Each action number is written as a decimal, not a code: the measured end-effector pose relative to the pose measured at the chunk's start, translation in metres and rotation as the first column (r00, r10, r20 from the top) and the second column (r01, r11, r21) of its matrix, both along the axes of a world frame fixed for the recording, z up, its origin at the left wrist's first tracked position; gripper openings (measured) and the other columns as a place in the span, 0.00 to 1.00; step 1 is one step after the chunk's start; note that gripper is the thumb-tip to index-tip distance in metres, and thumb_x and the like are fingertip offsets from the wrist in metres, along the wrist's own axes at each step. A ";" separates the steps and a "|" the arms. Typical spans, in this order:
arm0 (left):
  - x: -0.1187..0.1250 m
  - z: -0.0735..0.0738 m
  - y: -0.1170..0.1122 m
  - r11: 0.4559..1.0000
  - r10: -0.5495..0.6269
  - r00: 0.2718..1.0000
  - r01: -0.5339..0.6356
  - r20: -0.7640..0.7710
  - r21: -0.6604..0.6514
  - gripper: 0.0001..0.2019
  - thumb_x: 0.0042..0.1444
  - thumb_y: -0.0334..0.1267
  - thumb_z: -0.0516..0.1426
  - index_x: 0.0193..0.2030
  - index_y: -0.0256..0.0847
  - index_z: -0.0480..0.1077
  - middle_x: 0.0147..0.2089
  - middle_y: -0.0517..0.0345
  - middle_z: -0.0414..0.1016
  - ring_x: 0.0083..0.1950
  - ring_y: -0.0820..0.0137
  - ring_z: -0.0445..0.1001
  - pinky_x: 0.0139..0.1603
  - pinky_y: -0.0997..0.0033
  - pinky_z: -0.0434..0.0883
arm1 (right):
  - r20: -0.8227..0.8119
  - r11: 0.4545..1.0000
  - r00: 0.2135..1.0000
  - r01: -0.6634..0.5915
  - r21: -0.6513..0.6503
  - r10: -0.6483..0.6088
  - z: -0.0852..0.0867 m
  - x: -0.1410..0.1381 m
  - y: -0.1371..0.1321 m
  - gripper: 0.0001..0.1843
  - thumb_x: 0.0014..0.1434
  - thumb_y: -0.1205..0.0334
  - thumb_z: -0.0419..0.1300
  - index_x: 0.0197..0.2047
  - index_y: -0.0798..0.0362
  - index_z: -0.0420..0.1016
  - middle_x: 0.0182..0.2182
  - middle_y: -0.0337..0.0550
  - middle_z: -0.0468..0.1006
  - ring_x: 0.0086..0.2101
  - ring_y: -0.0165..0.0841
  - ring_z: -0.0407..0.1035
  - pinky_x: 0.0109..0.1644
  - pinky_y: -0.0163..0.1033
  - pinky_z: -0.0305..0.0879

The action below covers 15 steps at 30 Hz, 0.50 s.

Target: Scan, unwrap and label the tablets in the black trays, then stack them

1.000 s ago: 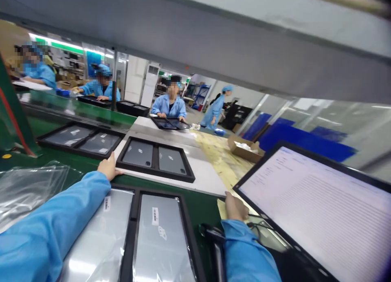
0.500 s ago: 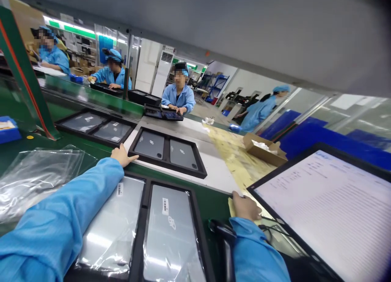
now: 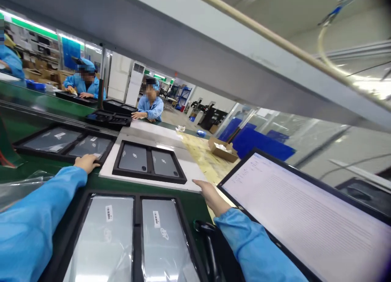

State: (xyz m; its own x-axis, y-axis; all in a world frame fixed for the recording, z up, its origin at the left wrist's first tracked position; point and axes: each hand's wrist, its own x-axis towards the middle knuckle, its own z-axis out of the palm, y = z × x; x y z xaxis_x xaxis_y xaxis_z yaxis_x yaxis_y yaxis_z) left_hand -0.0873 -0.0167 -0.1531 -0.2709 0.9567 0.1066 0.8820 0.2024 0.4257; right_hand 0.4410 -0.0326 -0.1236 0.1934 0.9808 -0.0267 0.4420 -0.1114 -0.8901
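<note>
My left hand (image 3: 87, 163) rests at the near right corner of a black tray (image 3: 69, 155) with two grey tablets in it. Its thumb sticks out to the right, and the fingers lie loosely over the rim, not visibly gripping it. To the right, my right hand (image 3: 210, 194) is open, forefinger stretched toward the white board's (image 3: 195, 186) near corner. On that board lies a second black tray (image 3: 149, 177) with two grey tablets; neither hand touches it. Closest to me is a larger black tray (image 3: 137, 233) with two film-wrapped tablets bearing barcode labels.
A monitor (image 3: 293, 208) stands at the right, with a black handheld scanner (image 3: 209, 241) left of it. Clear plastic bags (image 3: 23, 188) lie at the left. Beyond are an open cardboard box (image 3: 222, 151) and a co-worker (image 3: 150, 104). A grey shelf (image 3: 183, 49) hangs overhead.
My left hand has left the middle tray and moved to the left tray's corner. My right hand has uncurled and reaches forward. The middle tray sits slightly farther onto the board. The view has turned right.
</note>
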 end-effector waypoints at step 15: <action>0.120 0.085 -0.116 0.729 -0.372 0.918 0.196 0.139 0.656 0.11 0.62 0.42 0.54 0.44 0.40 0.74 0.46 0.48 0.76 0.53 0.57 0.72 0.55 0.54 0.66 | -0.835 0.845 0.442 -0.532 0.050 0.327 0.049 -0.234 -0.041 0.27 0.57 0.40 0.68 0.49 0.52 0.71 0.40 0.46 0.82 0.38 0.40 0.80 0.43 0.46 0.76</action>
State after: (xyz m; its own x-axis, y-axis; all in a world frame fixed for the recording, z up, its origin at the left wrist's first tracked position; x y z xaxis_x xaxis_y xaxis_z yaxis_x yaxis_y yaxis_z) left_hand 0.0331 -0.1330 -0.0685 -0.0977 0.7372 0.6686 0.7019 -0.4253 0.5714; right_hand 0.2070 -0.0737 -0.0747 -0.4553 0.8811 -0.1275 -0.3882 -0.3253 -0.8622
